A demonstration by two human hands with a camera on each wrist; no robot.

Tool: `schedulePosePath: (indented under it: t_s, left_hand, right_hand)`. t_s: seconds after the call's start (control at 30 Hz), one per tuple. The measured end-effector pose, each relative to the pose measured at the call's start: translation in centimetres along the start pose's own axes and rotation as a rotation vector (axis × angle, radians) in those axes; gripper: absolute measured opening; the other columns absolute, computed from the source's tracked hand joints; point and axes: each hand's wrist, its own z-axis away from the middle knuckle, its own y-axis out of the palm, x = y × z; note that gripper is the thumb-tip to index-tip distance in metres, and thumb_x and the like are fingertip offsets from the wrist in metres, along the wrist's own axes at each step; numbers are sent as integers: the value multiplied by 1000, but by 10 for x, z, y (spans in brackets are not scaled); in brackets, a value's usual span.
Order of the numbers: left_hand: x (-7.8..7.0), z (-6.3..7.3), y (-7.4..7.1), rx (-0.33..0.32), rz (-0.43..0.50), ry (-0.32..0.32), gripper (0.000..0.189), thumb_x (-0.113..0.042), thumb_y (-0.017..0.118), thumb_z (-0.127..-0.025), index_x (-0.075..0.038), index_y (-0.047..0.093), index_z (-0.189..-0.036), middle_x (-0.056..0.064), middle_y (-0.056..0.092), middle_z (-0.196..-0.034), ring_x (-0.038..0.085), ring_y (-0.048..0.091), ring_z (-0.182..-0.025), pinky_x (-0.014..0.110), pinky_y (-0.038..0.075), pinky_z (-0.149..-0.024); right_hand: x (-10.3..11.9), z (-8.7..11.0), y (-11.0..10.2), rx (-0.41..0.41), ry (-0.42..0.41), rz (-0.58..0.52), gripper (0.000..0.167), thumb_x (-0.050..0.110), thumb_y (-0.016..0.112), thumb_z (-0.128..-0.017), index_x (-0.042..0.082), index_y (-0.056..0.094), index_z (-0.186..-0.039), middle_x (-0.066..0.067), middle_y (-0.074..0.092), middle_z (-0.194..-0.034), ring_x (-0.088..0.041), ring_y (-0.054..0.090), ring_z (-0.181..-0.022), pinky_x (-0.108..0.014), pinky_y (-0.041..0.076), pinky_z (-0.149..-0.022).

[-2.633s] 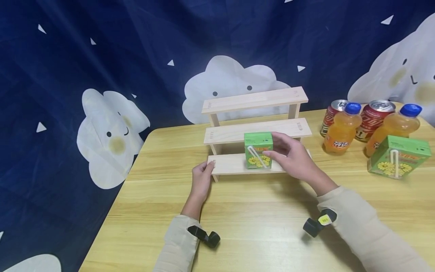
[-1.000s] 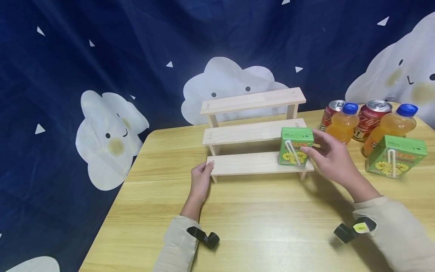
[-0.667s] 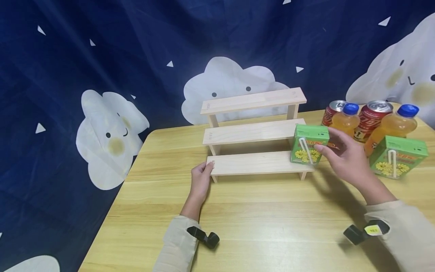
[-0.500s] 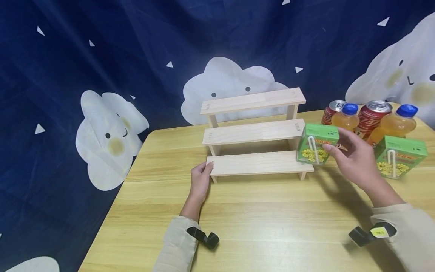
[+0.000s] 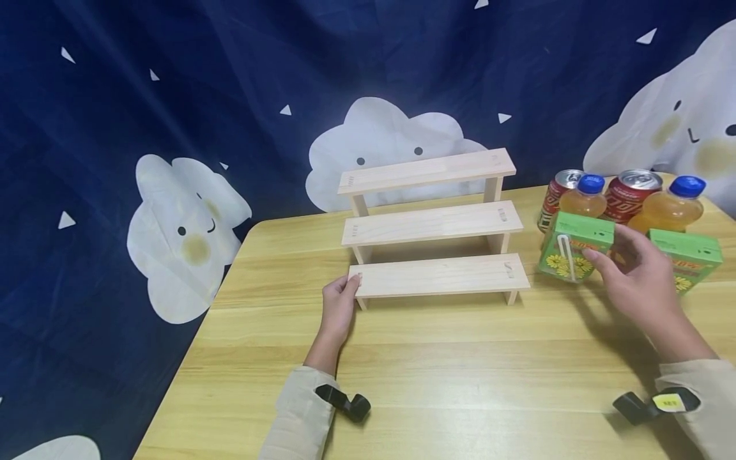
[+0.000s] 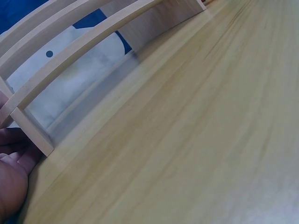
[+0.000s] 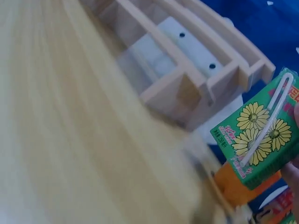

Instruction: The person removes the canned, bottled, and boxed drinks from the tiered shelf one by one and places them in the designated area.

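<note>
My right hand [image 5: 644,281] grips a green drink carton [image 5: 577,249] with yellow flowers and a white straw on its front. In the head view the carton is right of the shelf, in front of an orange drink bottle. The right wrist view shows the same carton [image 7: 259,128] close up, with part of the hand at the frame's edge. My left hand [image 5: 339,306] pinches the left end of the lowest board of a three-tier wooden shelf [image 5: 437,278], thumb on top. In the left wrist view that hand [image 6: 14,182] is partly out of frame.
Two red cans [image 5: 632,191] and two orange drink bottles [image 5: 667,211] with blue caps stand at the table's right. A second green carton [image 5: 690,252] is partly hidden behind my right hand. A dark blue curtain [image 5: 259,64] with clouds hangs behind the wooden table [image 5: 437,370].
My right hand has carried the green carton from the middle of the lowest board rightward, off the shelf, toward the bottles. The left hand stays on the shelf's left end.
</note>
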Motion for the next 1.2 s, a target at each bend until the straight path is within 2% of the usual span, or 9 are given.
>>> schedulePosePath:
  t_s: [0.07, 0.13, 0.23, 0.3, 0.37, 0.47, 0.73, 1.07, 1.2]
  left_hand:
    - [1, 0, 0, 1, -1, -1, 28, -12, 54, -93, 13, 66, -97, 11, 68, -82, 10, 58, -78, 20, 51, -72]
    - [6, -4, -1, 1, 2, -7, 27, -12, 55, -93, 12, 66, -97, 11, 67, -81, 11, 58, -77, 20, 52, -72]
    - [17, -11, -3, 1, 6, -12, 28, -14, 55, -93, 11, 67, -96, 9, 67, -80, 11, 58, -76, 21, 52, -72]
    - [25, -15, -4, 0, 9, -17, 28, -16, 56, -93, 10, 67, -96, 8, 67, -79, 11, 58, -76, 21, 52, -71]
    - [28, -16, -4, -5, 18, -18, 29, -18, 57, -93, 9, 67, -96, 8, 67, -80, 11, 58, -76, 21, 51, -71]
    - [30, -16, -4, -14, 22, -10, 30, -18, 57, -93, 9, 68, -98, 8, 67, -80, 10, 58, -76, 20, 51, -71]
    - [30, -15, -1, -31, 24, 25, 29, -17, 57, -91, 9, 68, -95, 9, 67, -78, 10, 59, -75, 20, 52, -70]
    - [30, -15, 0, -26, 26, 10, 30, -19, 58, -92, 9, 68, -98, 12, 68, -85, 11, 60, -80, 21, 52, -74]
    - [31, -16, -1, -25, 19, 10, 30, -19, 57, -92, 9, 68, -97, 11, 68, -82, 11, 59, -78, 21, 51, -73]
  right_hand:
    - [-5, 1, -1, 2, -6, 11, 58, 17, 67, -88, 5, 43, -139, 16, 53, -110, 14, 46, -95, 2, 39, -80]
    - [-8, 2, -1, -2, -14, 20, 59, 16, 68, -87, 3, 43, -138, 12, 55, -109, 16, 45, -92, 3, 38, -77]
    - [-12, 2, -1, 6, -8, 46, 60, 19, 67, -88, 2, 41, -139, -11, 59, -121, 19, 43, -88, 4, 36, -75]
    - [-14, 2, 0, 11, -4, 59, 61, 20, 66, -88, 1, 40, -140, -28, 53, -126, 19, 43, -91, 4, 36, -76]
    - [-16, 2, 2, 17, -1, 59, 61, 21, 65, -89, 1, 39, -140, -34, 49, -127, 18, 43, -94, 4, 36, -78]
    - [-19, 2, 3, 14, 1, 54, 60, 20, 65, -89, 0, 39, -140, -34, 49, -127, 17, 43, -96, 3, 36, -79]
    - [-23, 3, 4, 17, 15, 71, 60, 22, 63, -90, -3, 39, -139, -35, 50, -124, 21, 37, -85, 6, 35, -72]
    - [-26, 4, 4, 12, 33, 73, 60, 24, 61, -91, 3, 37, -142, -32, 50, -128, 13, 43, -101, 4, 35, -77]
    - [-26, 5, 6, 25, 42, 53, 61, 25, 60, -92, 6, 35, -144, -31, 46, -133, 7, 46, -111, 2, 37, -80]
